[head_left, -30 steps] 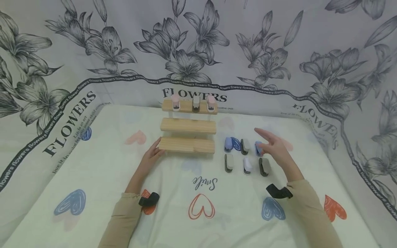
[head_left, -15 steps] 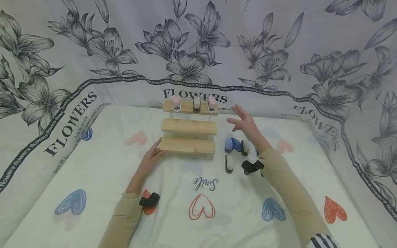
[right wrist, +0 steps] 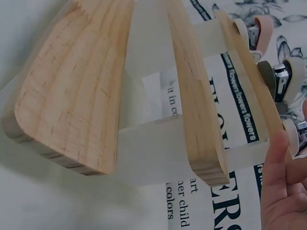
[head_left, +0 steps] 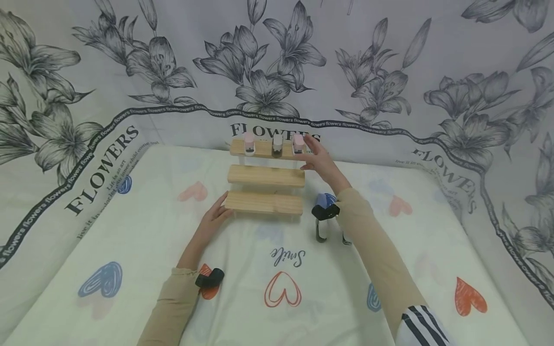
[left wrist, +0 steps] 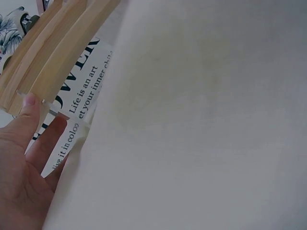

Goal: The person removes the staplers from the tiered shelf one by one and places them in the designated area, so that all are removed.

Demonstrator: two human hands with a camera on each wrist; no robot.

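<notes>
In the head view my left hand (head_left: 212,218) is at the left end of the lowest board of a three-tier wooden rack (head_left: 264,202). Its thumb lies on the board end in the left wrist view, with the fingers behind at the clear support. At the top board's right end is my right hand (head_left: 321,163), fingers extended beside a pink mini stapler (head_left: 298,143). The right wrist view has its thumb (right wrist: 277,143) right at the board edge, by that stapler's white base. A grey-white stapler (head_left: 277,144) and another pink stapler (head_left: 249,143) stand on the same board.
Right of the rack, several more staplers sit on the cloth, partly hidden by the right sleeve and wrist strap; a blue stapler (head_left: 322,199) and a white-topped stapler (head_left: 321,231) show. A flower-printed curtain (head_left: 372,86) hangs close behind the rack.
My right hand has moved left and away from the staplers on the cloth to the top board's right end. The left hand stays at the lowest board.
</notes>
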